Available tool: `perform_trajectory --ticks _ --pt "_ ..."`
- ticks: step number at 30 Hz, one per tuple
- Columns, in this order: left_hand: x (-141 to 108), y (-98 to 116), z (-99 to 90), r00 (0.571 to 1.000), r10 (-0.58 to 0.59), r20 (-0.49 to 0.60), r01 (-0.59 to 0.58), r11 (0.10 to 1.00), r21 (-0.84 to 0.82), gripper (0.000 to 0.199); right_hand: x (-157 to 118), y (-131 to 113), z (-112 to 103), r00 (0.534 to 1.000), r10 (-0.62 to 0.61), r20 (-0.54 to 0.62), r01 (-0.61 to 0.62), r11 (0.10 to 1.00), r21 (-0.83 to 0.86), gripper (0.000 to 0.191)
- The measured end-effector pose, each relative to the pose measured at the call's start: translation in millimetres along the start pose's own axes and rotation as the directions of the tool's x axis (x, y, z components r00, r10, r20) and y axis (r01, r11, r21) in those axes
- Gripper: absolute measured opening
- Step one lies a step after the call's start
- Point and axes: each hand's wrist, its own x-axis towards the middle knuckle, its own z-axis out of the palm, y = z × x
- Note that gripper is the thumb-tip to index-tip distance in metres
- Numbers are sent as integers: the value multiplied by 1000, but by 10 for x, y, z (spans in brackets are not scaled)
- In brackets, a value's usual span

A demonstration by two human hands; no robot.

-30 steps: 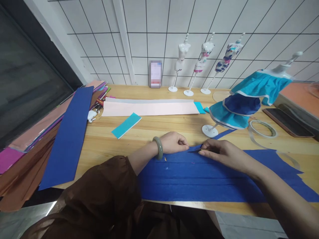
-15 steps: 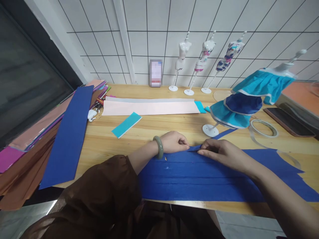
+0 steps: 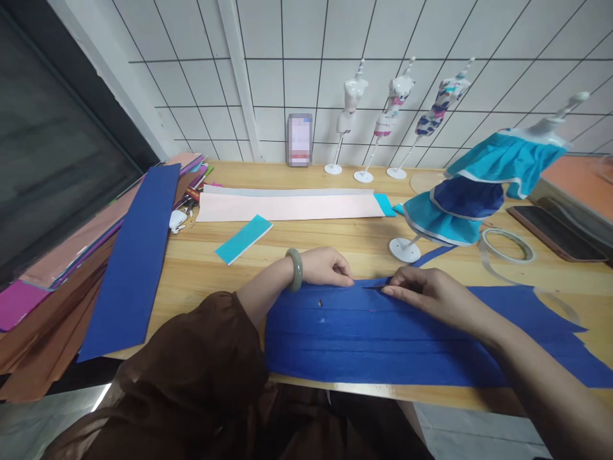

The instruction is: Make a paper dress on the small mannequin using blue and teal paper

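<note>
A wide sheet of blue crepe paper [image 3: 354,351] lies along the front of the table, with lengthwise creases across it. My left hand [image 3: 328,266], wearing a green bangle [image 3: 295,270], has its fingers curled and pressed together at the sheet's far edge. To the right of it, my right hand [image 3: 421,291] pinches a narrow fold of the same sheet between thumb and fingers. A short stretch of the edge shows between the two hands. What lies under the fingertips is hidden.
A mannequin in a ruffled paper dress [image 3: 474,195] stands at the right, near a roll of tape [image 3: 507,246]. Behind are pale pink paper strips [image 3: 287,207], a turquoise piece [image 3: 244,238] and a phone [image 3: 300,140]. Folded blue paper [image 3: 131,262] lies left.
My left hand has slid a little to the left along the far edge, widening the gap between the hands. The raised fold between them lies flatter. My right hand keeps its pinch.
</note>
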Motion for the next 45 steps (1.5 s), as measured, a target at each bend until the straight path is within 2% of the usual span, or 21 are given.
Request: perform_trajectory --ticks 7,17,28,37,45 --pt "-41 -1 -71 1000 -22 -4 22 999 39 18 -37 -51 -11 1000 11 24 -12 1000 28 32" --pt "-32 -25 -96 999 -3 33 5 999 -44 18 -24 -93 -37 999 31 40 -31 1000 3 33" --pt "-24 -32 -102 996 24 84 -21 999 -37 16 94 -271 43 998 -32 58 34 999 -34 35" --pt "1 -165 -97 996 64 65 -51 981 -188 16 86 -204 16 998 -18 55 20 999 -43 35" --pt "-13 -152 -96 992 43 116 -12 966 -259 13 137 -324 25 996 -61 69 63 998 -26 36"
